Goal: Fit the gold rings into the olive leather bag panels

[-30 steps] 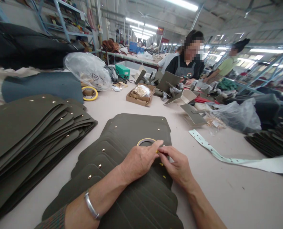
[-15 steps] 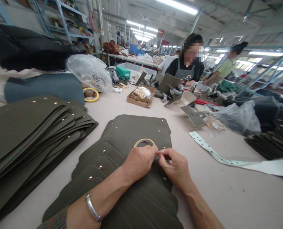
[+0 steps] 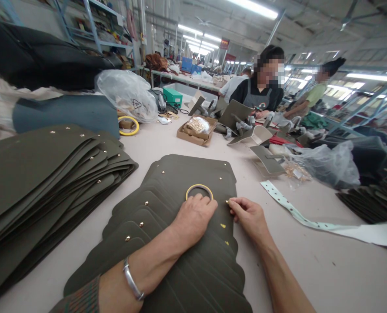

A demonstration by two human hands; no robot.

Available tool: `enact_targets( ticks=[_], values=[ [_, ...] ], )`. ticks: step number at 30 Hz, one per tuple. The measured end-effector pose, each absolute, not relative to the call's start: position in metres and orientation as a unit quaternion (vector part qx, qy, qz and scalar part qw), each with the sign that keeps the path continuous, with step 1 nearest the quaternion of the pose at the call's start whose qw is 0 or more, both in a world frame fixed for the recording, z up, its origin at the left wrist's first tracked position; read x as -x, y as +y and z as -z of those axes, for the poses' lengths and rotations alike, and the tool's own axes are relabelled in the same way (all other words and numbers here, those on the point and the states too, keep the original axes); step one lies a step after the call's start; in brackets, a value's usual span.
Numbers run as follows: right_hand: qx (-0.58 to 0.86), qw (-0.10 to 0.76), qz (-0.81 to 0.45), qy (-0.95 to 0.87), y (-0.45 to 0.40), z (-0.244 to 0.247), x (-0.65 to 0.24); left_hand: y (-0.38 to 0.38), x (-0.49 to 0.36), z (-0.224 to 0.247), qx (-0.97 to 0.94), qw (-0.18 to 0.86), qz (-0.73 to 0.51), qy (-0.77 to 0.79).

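My left hand (image 3: 196, 219) is closed on a roll of yellow tape (image 3: 199, 186), which stands out beyond its fingers over the overlapped dark olive panels (image 3: 183, 167). Gold rivets (image 3: 146, 203) dot the panels' left side. At the right edge of the stack, thumb and forefinger of my right hand (image 3: 247, 213) are pinched together beside a small gold-yellow spot; what they hold is too small to make out. Two yellow scraps (image 3: 223, 225) stick to the panels just below that hand.
More riveted olive panels (image 3: 50, 174) are piled at left. Another yellow tape roll (image 3: 128, 126), a plastic bag (image 3: 126, 95) and a cardboard box (image 3: 195, 134) of gold parts lie further back. A pale perforated strip (image 3: 294, 213) is at right. Across the table stands a co-worker (image 3: 257, 95).
My hands have parted: the right moved right to the panels' edge, while the left stayed over the stack with the tape roll. A second yellow scrap now shows. The view shifted slightly.
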State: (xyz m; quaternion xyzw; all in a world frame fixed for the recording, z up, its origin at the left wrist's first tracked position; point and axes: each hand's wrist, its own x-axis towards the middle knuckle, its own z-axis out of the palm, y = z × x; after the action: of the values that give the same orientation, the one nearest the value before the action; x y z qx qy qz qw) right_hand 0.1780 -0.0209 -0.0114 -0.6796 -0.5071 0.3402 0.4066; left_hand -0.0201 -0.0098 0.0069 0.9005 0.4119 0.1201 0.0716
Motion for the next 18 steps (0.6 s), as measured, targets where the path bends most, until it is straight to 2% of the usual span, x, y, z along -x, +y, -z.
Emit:
enact_targets(
  ticks=[5, 11, 18],
  values=[
    [0.696, 0.34, -0.21, -0.596, -0.018, 0.013, -0.169, -0.01, 0.019, -0.008, -0.906, 0.076, -0.108, 0.402],
    [0.705, 0.327, -0.14, -0.614, -0.015, 0.013, -0.165, -0.01, 0.02, -0.009, -0.908, 0.084, -0.106, 0.397],
    [0.703, 0.354, -0.235, -0.57, -0.03, 0.013, -0.172, -0.01, 0.022, -0.009, -0.902, 0.086, -0.108, 0.41]
  ],
)
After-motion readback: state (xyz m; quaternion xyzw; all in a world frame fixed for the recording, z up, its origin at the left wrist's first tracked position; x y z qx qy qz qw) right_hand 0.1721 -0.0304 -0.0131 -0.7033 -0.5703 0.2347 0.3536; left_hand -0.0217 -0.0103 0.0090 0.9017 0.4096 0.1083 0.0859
